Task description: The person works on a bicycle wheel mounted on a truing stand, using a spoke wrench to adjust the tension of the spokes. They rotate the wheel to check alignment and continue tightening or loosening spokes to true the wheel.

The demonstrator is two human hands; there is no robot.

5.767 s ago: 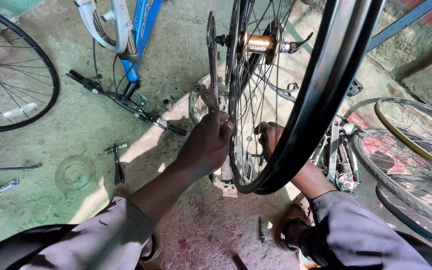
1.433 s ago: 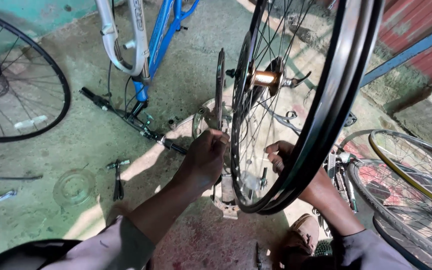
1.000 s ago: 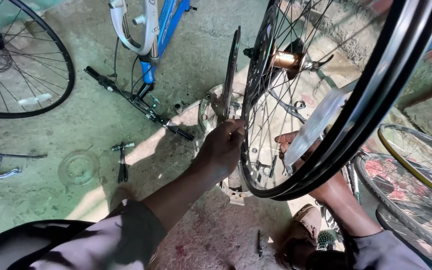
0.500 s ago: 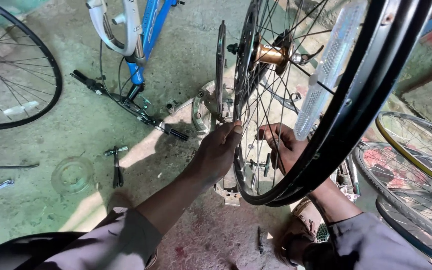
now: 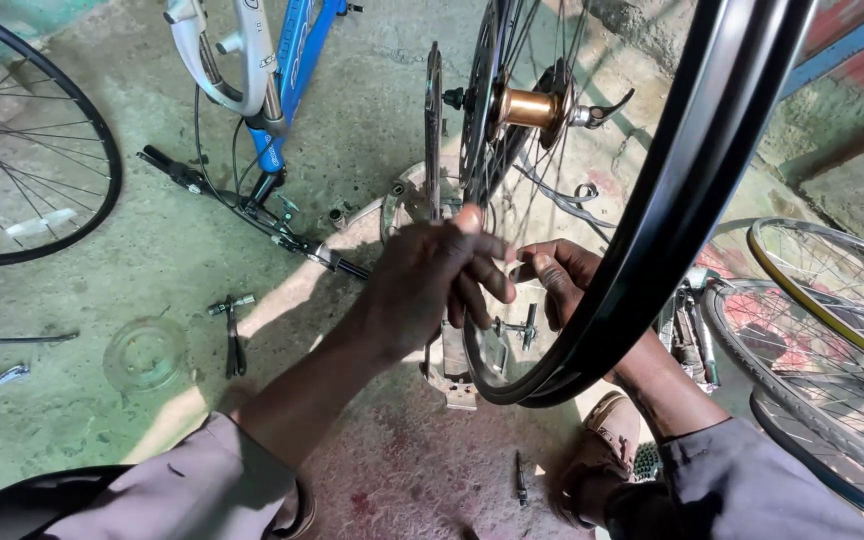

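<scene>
- Standing upright straight ahead of both hands: the black bicycle wheel (image 5: 672,200), held in an upright metal stand (image 5: 433,130) on the floor, axle running left to right, rim plane pointing away from the viewer.
- Sitting high in the wheel, well above the hands: the brass-coloured hub (image 5: 529,107), with spokes (image 5: 512,215) fanning down to the low part of the rim where the fingers are meeting.
- Reaching in from the near-left side of the rim: the left hand (image 5: 432,275), fingers curled and drawn narrow, tips appearing to pinch at a spoke; too small to tell whether anything else is being gripped.
- Coming in from the far side, seen through the spokes and behind the rim: the right hand (image 5: 562,275), fingers bent and close together, thumb and forefinger closing near a spoke; exact contact not clear.
- Nearly touching each other across the plane of the spokes, fingertips meeting from opposite sides; about equally near the wheel's lower rim, the left hand lying on the viewer's side.
- Lying about on the concrete floor: a clear plastic disc (image 5: 145,352) and a small hand tool (image 5: 233,330) to the left, well apart from the hands.
- Standing beyond: a blue bicycle frame (image 5: 297,60) at top left, a loose wheel (image 5: 102,160) at far left, more rims (image 5: 832,320) stacked to the right.
</scene>
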